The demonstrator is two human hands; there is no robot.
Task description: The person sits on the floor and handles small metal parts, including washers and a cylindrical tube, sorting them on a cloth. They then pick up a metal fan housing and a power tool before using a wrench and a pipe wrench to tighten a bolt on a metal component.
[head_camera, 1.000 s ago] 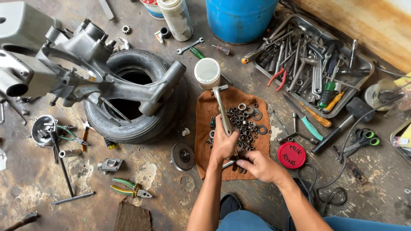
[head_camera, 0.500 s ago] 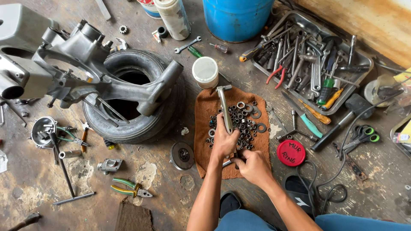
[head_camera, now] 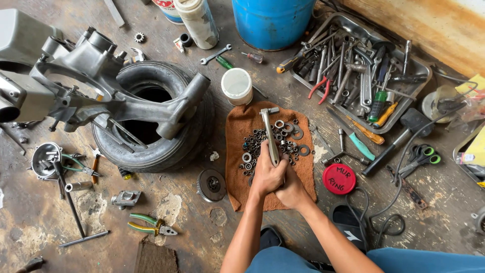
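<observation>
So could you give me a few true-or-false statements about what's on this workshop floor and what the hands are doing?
1. Both hands grip a metal ratchet handle. True.
2. The nuts and washers lie on a blue cloth. False: the cloth is brown.
3. A metal engine casing rests across a tyre. True.
4. The tool tray is empty. False: it is full of wrenches and pliers.

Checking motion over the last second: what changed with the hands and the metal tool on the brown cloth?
The right hand has closed in against the left hand; both now clasp the handle of the silver metal ratchet wrench. The wrench still lies head-away over the brown cloth and the pile of nuts and washers. The tyre and tool tray are unchanged.
</observation>
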